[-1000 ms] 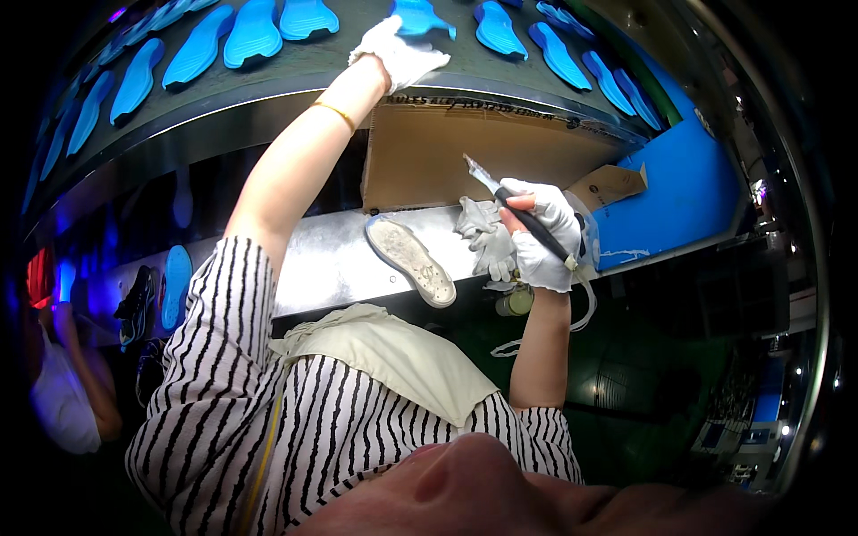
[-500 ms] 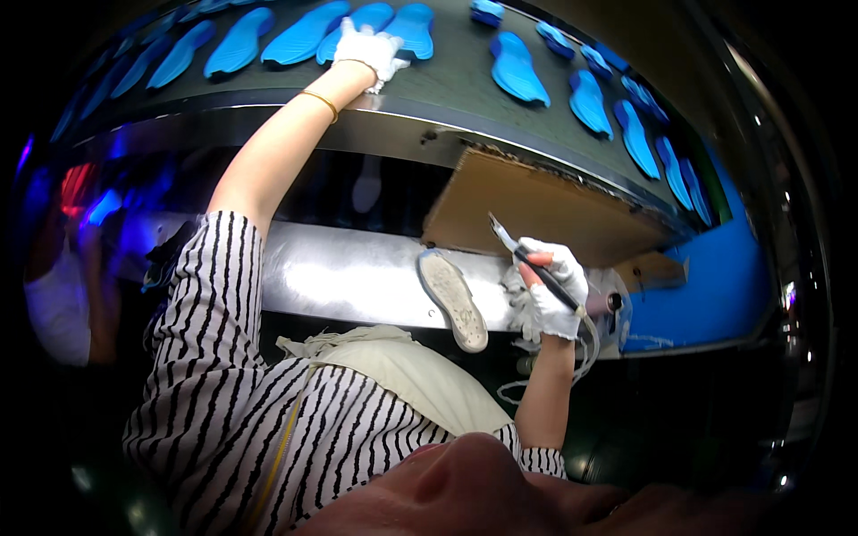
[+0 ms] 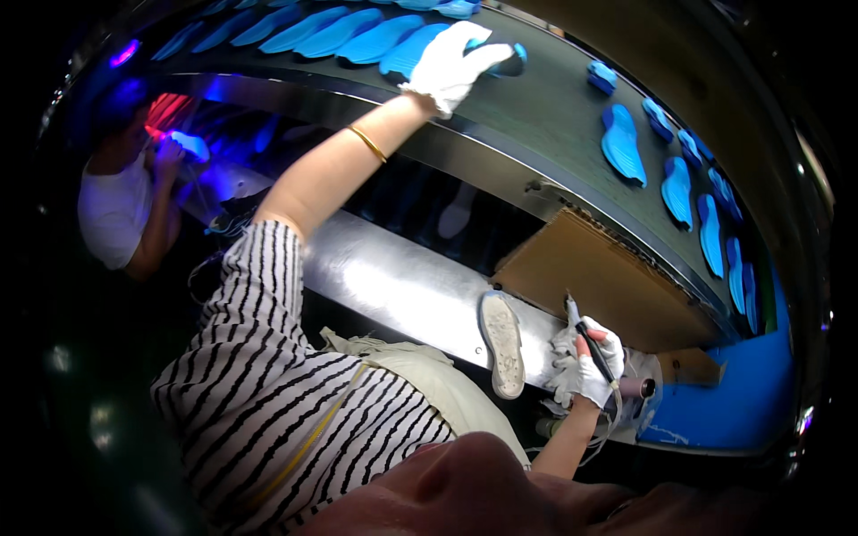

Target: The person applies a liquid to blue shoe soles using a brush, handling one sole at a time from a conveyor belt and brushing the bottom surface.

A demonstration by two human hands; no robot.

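My left hand (image 3: 451, 70), in a white glove, reaches over the belt with thumb and fingers around a blue shoe sole (image 3: 517, 59). Most of that sole is hidden by the hand; a blue end with a dark underside shows. Beside it lies a row of blue soles (image 3: 371, 40). My right hand (image 3: 597, 362), in a white glove with bare fingertips, grips a black corded pen-shaped tool (image 3: 593, 349), its pale metal tip pointing up and away. Left of this hand, a grey-white sole with a bluish edge (image 3: 501, 344) lies on the metal bench, overhanging its near edge.
The dark conveyor belt (image 3: 545, 116) carries more blue soles (image 3: 623, 146) on the right. A cardboard sheet (image 3: 608, 286) leans below the belt's edge. A crumpled white glove (image 3: 563, 357) and a pinkish cylinder (image 3: 636, 388) lie by my right hand. Another person (image 3: 116, 201) sits at far left.
My left hand has moved right along the belt and its thumb and fingers now close around a sole. The view has turned, shifting the bench rightward and down. The right hand keeps its tool.
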